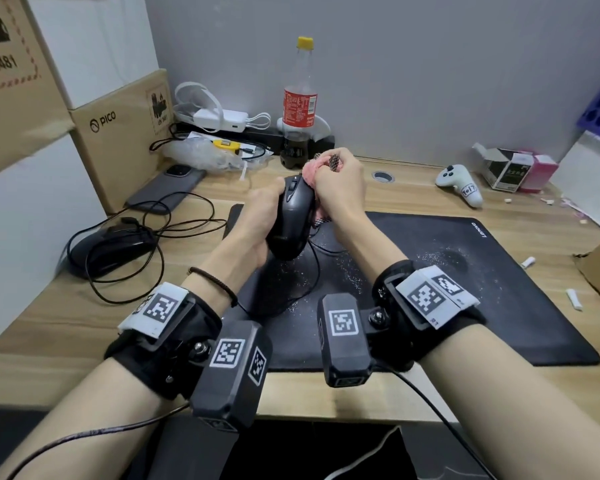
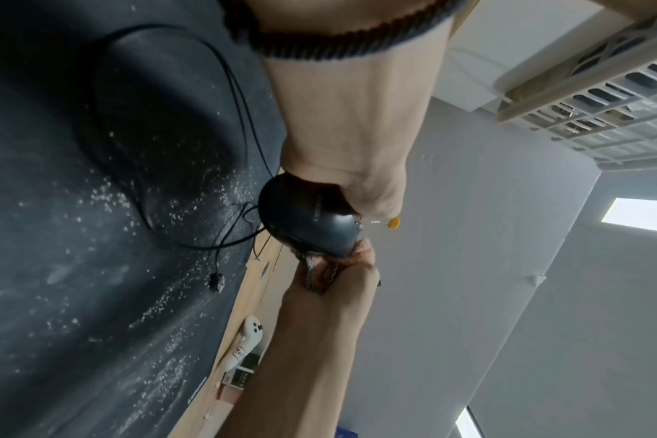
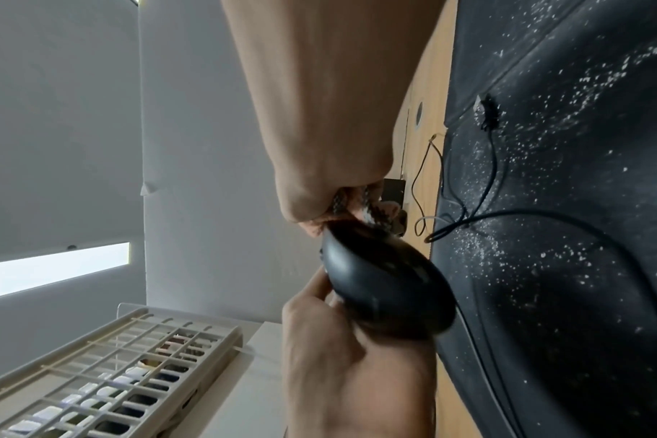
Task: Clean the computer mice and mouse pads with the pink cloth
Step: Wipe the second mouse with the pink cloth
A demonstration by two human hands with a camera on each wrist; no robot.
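My left hand (image 1: 257, 216) grips a black wired mouse (image 1: 291, 216) and holds it up above the large black mouse pad (image 1: 465, 278). My right hand (image 1: 340, 181) clutches the bunched pink cloth (image 1: 309, 174) and presses it against the mouse's right front side. The same mouse (image 2: 312, 219) (image 3: 379, 284) and cloth (image 2: 319, 272) (image 3: 360, 207) show in both wrist views. White crumbs speckle the pad (image 2: 94, 237) (image 3: 563, 207). A second black mouse (image 1: 111, 247) lies on the desk to the left amid its cable.
A cola bottle (image 1: 300, 102) stands at the back centre beside a white charger (image 1: 222, 119) and cables. A PICO carton (image 1: 118, 133) and a phone (image 1: 167, 190) sit at the left. A white controller (image 1: 461, 183) and small boxes (image 1: 516, 169) lie at the right.
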